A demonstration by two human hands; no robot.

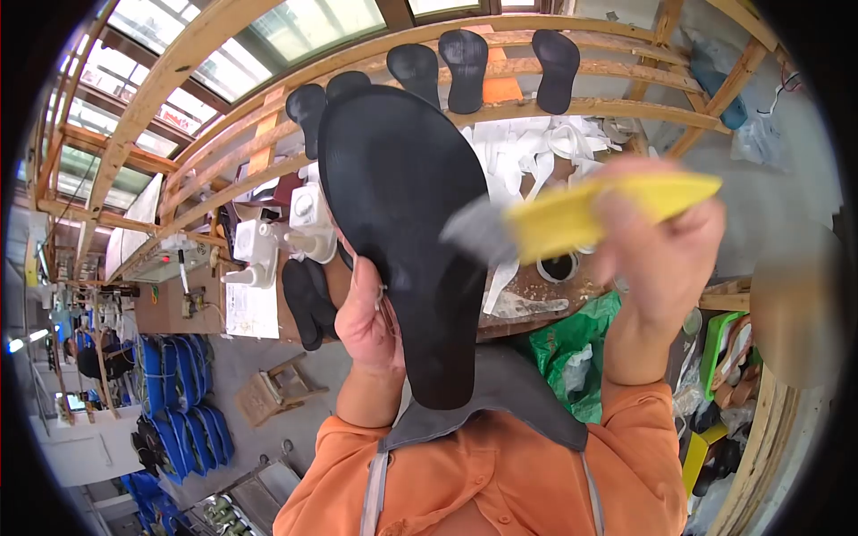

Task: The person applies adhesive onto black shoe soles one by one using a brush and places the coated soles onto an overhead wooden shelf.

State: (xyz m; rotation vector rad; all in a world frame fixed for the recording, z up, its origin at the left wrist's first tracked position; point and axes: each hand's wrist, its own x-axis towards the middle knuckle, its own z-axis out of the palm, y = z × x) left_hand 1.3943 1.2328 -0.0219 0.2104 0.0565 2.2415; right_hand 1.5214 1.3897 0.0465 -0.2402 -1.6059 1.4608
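At far left, blue pieces (183,397) stand in rows, then a wooden stool (277,390). White bottles (256,246) sit on the flecked desk (585,286). The left hand (371,322) grips a black insole (402,196), raised before the desk; 5 other insoles (554,71) lean on a wooden rack (626,108). Rightward come white scraps (507,147), a green bag (550,348), and the right hand (657,250), clasping a blurred yellow brush (559,221).

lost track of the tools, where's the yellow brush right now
In the head view, the brush is right of centre in the right hand, its tip pointing left across the black sole; blur hides whether they touch.
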